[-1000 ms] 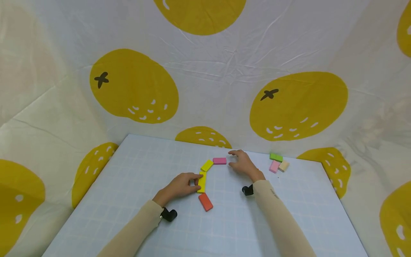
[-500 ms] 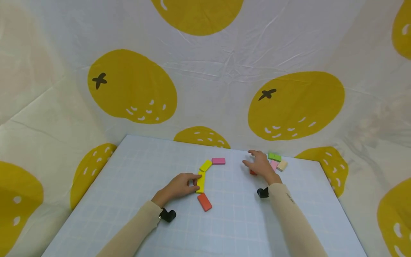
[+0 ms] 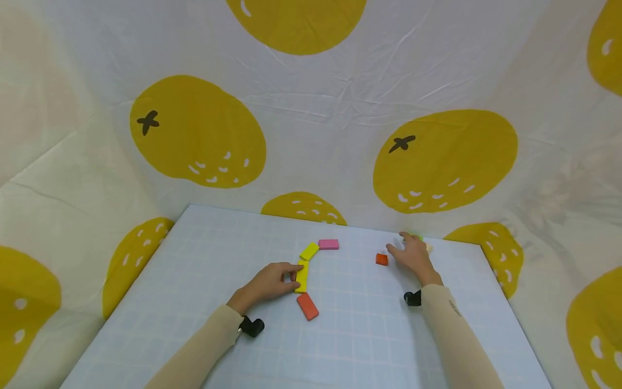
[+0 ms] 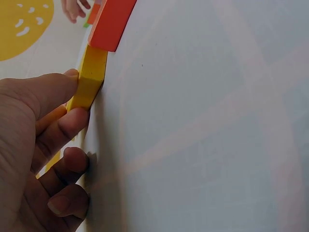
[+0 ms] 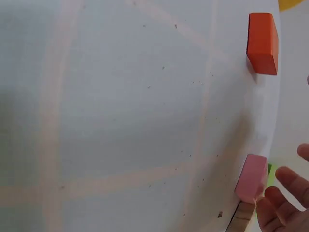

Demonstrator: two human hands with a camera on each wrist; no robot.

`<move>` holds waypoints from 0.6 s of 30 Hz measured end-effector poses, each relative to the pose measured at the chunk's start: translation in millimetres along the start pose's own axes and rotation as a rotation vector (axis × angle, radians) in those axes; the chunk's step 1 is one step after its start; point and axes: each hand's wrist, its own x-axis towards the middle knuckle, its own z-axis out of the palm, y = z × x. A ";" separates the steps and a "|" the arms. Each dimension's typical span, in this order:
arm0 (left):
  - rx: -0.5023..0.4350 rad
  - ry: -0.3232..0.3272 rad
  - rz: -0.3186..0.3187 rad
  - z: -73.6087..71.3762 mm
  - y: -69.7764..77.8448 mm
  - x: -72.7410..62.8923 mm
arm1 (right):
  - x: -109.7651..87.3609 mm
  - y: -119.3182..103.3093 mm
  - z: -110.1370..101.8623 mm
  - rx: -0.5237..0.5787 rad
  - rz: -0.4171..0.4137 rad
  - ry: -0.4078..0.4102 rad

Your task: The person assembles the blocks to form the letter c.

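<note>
My left hand (image 3: pixel 270 281) has its thumb and fingertips at opposite ends of a long yellow block (image 3: pixel 302 276) on the table, pinching it. The left wrist view shows the thumb and a finger touching this yellow block (image 4: pixel 91 75). A red block (image 3: pixel 308 307) lies at its near end, a shorter yellow block (image 3: pixel 309 251) at its far end. My right hand (image 3: pixel 415 258), thumb and fingers spread, is over a small group at the back right. In the right wrist view, its loosely bent fingers (image 5: pixel 277 205) are beside a pink block (image 5: pixel 252 178) and a wooden block (image 5: pixel 241 217).
A magenta block (image 3: pixel 328 245) continues the curved row at the back. An orange-red block (image 3: pixel 382 259) stands alone left of my right hand. The green block (image 3: pixel 419 237) is mostly hidden behind that hand. A patterned cloth (image 3: pixel 311 135) rises behind the table (image 3: pixel 223 232).
My right hand has moved right, from beside the magenta block to the group at the back right, uncovering the orange-red block. My left hand stays at the long yellow block.
</note>
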 end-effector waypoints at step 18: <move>-0.003 -0.010 -0.021 0.3 0.9 1.4 | -1.4 -1.6 4.7 0.059 -0.001 0.020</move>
